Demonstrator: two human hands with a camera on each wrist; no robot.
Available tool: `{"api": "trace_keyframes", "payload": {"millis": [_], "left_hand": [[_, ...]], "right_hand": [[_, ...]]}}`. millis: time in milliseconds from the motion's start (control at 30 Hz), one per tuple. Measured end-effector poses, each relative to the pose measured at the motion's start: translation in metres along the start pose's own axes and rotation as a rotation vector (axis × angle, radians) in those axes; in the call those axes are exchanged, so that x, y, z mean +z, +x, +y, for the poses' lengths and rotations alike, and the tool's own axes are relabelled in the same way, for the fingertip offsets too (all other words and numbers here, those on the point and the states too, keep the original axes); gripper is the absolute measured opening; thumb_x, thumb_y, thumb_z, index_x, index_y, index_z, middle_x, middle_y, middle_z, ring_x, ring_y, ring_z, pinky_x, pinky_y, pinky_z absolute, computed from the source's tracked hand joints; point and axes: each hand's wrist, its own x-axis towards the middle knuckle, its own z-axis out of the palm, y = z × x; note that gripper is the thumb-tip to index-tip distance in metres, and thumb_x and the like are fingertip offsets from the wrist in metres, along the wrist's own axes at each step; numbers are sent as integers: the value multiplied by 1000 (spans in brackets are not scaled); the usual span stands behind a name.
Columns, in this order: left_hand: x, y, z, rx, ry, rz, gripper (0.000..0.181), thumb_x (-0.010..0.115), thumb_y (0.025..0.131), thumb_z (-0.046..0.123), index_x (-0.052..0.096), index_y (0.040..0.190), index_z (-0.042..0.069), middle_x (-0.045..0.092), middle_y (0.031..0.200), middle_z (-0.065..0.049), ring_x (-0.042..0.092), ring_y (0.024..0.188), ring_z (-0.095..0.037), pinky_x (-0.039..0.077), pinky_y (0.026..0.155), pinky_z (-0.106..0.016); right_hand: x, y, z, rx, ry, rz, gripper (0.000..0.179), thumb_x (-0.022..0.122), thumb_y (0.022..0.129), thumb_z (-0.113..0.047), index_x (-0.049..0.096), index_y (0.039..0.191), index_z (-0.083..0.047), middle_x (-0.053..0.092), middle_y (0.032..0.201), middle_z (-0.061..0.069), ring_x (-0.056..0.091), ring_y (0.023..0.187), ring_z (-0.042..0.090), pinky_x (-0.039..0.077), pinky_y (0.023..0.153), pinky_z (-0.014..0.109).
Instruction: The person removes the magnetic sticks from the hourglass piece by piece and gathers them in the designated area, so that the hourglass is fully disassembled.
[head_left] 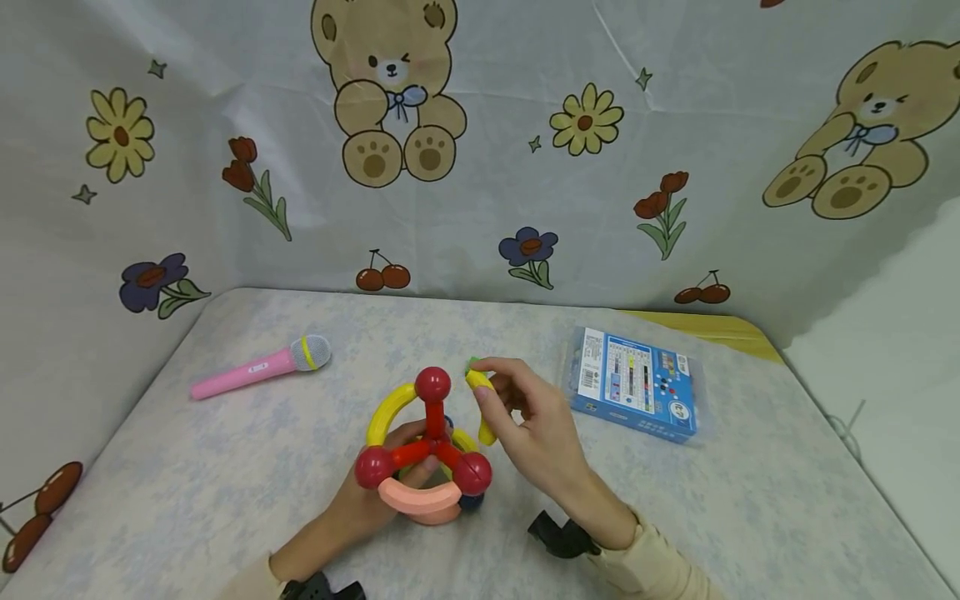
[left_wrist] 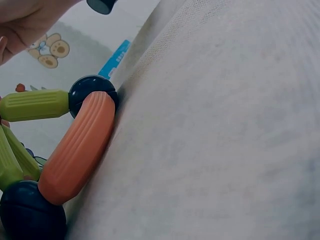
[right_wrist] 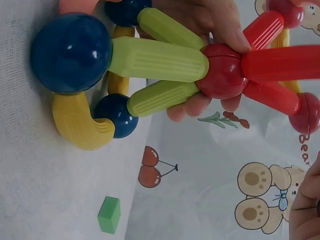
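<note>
A magnetic ball-and-stick structure (head_left: 435, 408) stands on the table, with red balls and rods above and green rods and blue balls (right_wrist: 71, 52) below. Yellow and salmon curved sticks link its outer balls. My left hand (head_left: 367, 500) grips its middle, fingers around the central red ball (right_wrist: 222, 71). To the right of the structure, my right hand (head_left: 536, 425) pinches a yellow curved stick (head_left: 480, 382) between thumb and fingers, apart from the upper red balls. On the table lies a small green block (right_wrist: 109, 215), mostly hidden by the right fingertips in the head view.
A pink toy microphone (head_left: 258, 368) lies at the left on the table. To the right is a blue printed box (head_left: 637, 383) in clear plastic. A bear-patterned cloth (head_left: 480, 217) hangs behind the table's far edge.
</note>
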Motion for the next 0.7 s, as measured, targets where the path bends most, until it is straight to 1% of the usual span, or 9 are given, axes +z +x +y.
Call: {"api": "trace_keyframes", "payload": {"millis": [67, 133, 267, 367, 500, 567, 700], "left_hand": [[0, 0, 0, -13, -11, -2, 42, 66, 101, 14, 57, 141, 16, 69, 133, -2, 67, 117, -14, 53, 100, -28], [0, 0, 0, -27, -4, 1, 41, 67, 100, 17, 57, 140, 17, 69, 132, -1, 67, 117, -14, 53, 100, -27], [1, 0, -1, -53, -4, 6, 42, 68, 99, 19, 57, 140, 18, 69, 131, -1, 67, 116, -13, 53, 99, -27], [2, 1, -2, -55, -17, -7, 42, 68, 100, 18, 56, 141, 16, 69, 131, -2, 67, 116, -13, 53, 100, -27], [2, 1, -4, -30, -24, -16, 42, 67, 101, 16, 56, 141, 13, 69, 130, -2, 68, 115, -13, 53, 100, -26], [1, 1, -3, -12, -21, -13, 42, 67, 100, 15, 56, 141, 13, 70, 130, -3, 68, 114, -13, 54, 99, -27], [-1, 1, -1, 6, -17, -9, 41, 67, 100, 14, 57, 139, 14, 70, 130, -4, 68, 114, -14, 55, 98, -27]], "right_hand": [[1, 0, 1, -3, 0, 7, 27, 65, 100, -5, 65, 126, -9, 64, 80, -1, 58, 62, 7, 52, 55, 27], [1, 0, 2, 8, 6, -3, 27, 65, 100, -5, 64, 127, -10, 65, 81, -1, 58, 63, 7, 53, 56, 27], [-1, -1, 3, 61, 9, -48, 28, 64, 102, -9, 62, 130, -11, 66, 84, -1, 60, 65, 9, 55, 59, 27], [-6, -3, 4, 145, 16, -87, 28, 63, 103, -13, 60, 131, -12, 67, 87, 1, 62, 65, 16, 55, 60, 26], [-15, -10, 11, 299, 19, -135, 26, 61, 105, -19, 60, 131, -15, 68, 91, 5, 63, 67, 25, 55, 61, 27], [-19, -15, 15, 357, 8, -150, 26, 61, 106, -19, 60, 131, -14, 68, 92, 6, 62, 67, 24, 56, 61, 28], [-24, -29, 27, 438, -14, -157, 26, 60, 106, -15, 60, 131, -13, 67, 93, 6, 61, 67, 22, 54, 60, 28]]}}
